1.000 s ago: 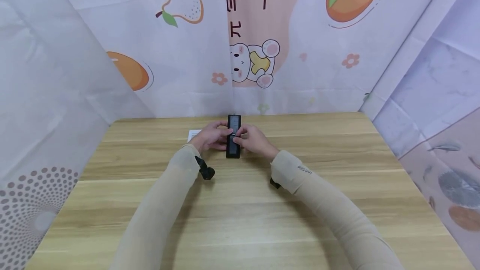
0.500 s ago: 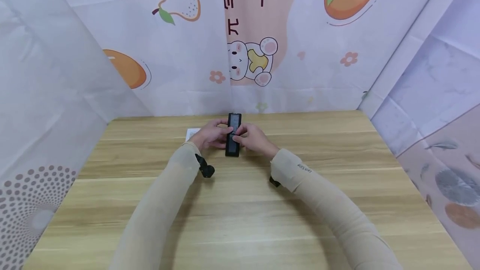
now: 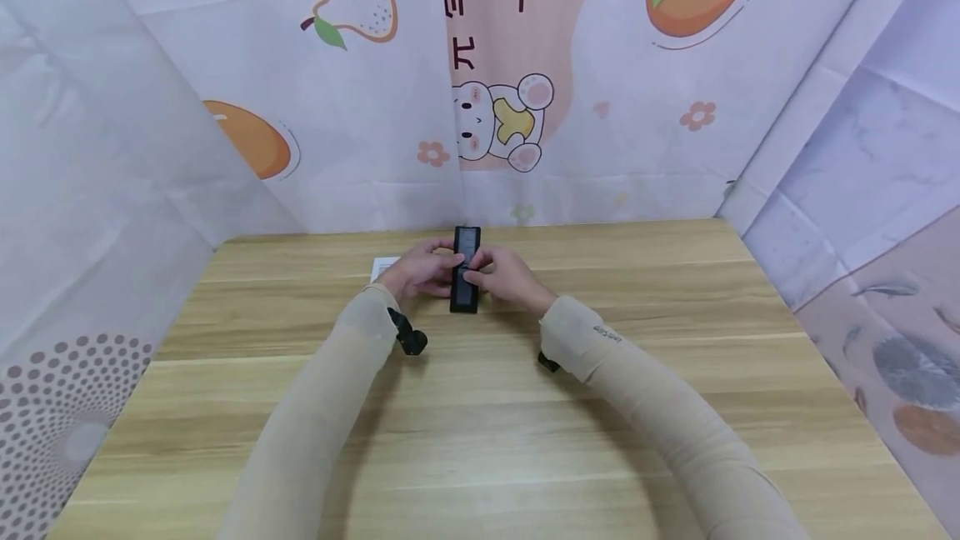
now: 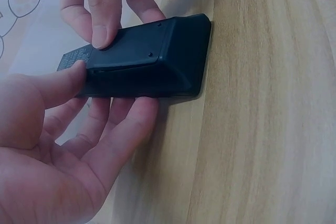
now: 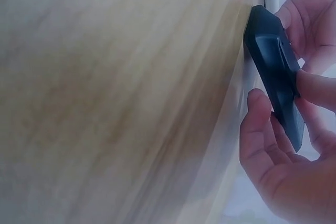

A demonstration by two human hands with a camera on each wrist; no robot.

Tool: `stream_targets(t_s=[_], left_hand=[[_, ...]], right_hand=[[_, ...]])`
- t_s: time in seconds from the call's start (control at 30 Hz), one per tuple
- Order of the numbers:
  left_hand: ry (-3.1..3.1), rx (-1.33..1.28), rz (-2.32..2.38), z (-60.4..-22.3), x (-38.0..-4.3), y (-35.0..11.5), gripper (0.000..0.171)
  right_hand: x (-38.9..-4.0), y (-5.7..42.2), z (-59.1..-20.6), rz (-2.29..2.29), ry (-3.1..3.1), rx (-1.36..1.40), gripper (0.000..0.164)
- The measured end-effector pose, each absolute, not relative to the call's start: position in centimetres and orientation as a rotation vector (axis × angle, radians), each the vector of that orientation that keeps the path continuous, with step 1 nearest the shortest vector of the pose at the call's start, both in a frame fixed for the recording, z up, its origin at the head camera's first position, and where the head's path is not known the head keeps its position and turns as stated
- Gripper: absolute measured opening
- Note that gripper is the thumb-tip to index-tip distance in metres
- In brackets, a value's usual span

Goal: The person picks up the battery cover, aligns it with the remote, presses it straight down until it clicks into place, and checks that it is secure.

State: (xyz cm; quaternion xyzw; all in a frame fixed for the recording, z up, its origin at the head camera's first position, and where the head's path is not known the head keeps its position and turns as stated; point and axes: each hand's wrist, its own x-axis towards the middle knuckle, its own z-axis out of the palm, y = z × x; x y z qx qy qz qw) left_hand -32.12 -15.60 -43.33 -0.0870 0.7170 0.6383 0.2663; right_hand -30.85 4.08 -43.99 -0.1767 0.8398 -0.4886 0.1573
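Observation:
A black remote control (image 3: 465,298) is held back side up over the far middle of the table, and its battery cover (image 4: 134,45) faces up in the left wrist view. My left hand (image 3: 423,269) grips the remote from the left, thumb on the top edge and fingers along its side and underneath. From the right, my right hand (image 3: 506,277) holds it too, with the thumb on the battery cover. In the right wrist view the remote (image 5: 270,61) appears edge-on, and the right hand's fingers (image 5: 255,124) curl beside its lower face.
White printed paper (image 3: 384,265) lies partly behind the left hand on the wooden table (image 3: 480,415). A patterned curtain (image 3: 360,140) hangs along the table's back edge. Black wrist cameras (image 3: 410,337) sit at the cuffs.
Both hands stay on the remote control in nearly the same place. The head view has shifted slightly.

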Motion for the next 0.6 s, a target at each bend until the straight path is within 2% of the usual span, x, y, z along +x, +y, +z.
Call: stream_targets(t_s=[0.6], left_hand=[[1.95, -0.246, 1.701, -42.59, -31.8, -15.35, 0.051]], right_hand=[[-30.77, 4.22, -43.63, -1.349, 2.438, -0.498, 0.014]])
